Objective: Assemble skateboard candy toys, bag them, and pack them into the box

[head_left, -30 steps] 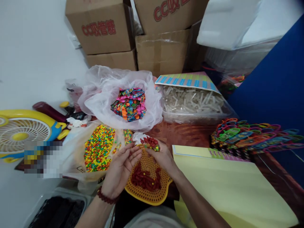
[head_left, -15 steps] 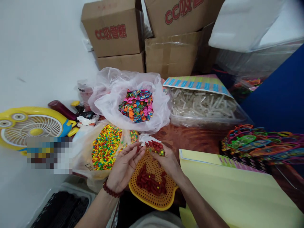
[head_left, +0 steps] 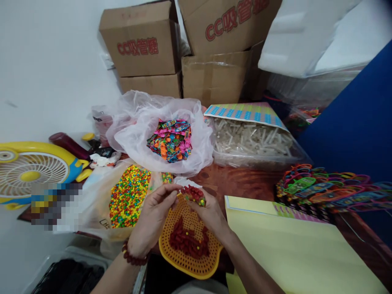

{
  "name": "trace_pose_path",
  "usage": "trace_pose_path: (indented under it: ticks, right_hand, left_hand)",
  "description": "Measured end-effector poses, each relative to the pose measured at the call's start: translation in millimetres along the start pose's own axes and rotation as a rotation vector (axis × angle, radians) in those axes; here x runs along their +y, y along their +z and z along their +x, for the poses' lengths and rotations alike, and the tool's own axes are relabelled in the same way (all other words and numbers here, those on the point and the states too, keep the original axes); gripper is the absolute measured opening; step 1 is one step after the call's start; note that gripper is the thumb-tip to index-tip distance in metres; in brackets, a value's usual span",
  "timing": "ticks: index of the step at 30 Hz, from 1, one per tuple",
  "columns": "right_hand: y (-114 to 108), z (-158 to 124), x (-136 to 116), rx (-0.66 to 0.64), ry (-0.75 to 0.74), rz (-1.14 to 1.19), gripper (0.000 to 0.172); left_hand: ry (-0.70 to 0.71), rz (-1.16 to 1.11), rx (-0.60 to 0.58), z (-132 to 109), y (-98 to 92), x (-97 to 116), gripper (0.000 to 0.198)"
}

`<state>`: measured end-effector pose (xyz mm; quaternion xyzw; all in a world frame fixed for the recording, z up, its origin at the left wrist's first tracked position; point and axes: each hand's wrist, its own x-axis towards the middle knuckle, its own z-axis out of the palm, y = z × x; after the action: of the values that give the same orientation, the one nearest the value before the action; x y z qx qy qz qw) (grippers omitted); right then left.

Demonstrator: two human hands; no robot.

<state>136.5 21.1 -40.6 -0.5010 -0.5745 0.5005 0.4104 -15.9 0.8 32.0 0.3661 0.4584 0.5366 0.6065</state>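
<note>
Cardboard boxes (head_left: 137, 63) stacked at back; yellow fan (head_left: 30, 176) beside dark-red bottle (head_left: 70, 146).

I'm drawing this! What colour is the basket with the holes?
The basket is yellow-orange; it shows best in the head view.

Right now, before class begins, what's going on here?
Over a yellow basket, a person's right hand grips a bunch of red pieces. The fingers of the left hand are close beside the bunch; whether they hold anything is unclear. More red pieces lie in the basket, with a bag of small multicoloured pieces to its left.
</note>
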Motion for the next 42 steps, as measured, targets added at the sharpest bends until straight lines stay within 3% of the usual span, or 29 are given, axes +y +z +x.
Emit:
trace_pose_path:
  ticks: [6,16,27,35,42]
  right_hand:
    - [2.8,0.2,-0.7,-0.005,-0.031,0.005,0.026]
    - [9.9,0.1,-7.8,-0.026,-0.101,0.024,0.012]
    - [11.3,-1.1,-10.1,-0.036,-0.103,0.018,0.015]
    - [12.3,-2.0,-6.2,-0.049,-0.086,-0.018,0.010]
    - [17.9,-2.8,0.4,-0.014,-0.051,-0.061,0.004]
  left_hand:
    - [0.052,0.001,0.021,-4.6,8.2,-0.4,0.014]
    - [0.482,0.534,0.080,1.7,21.3,-14.4,0.008]
    - [0.541,0.847,0.036,6.4,16.4,-24.5,0.013]
    - [0.676,1.051,-0.017,8.2,14.5,-22.5,0.014]
    - [0.738,1.121,-0.036,7.7,14.5,-20.5,0.016]
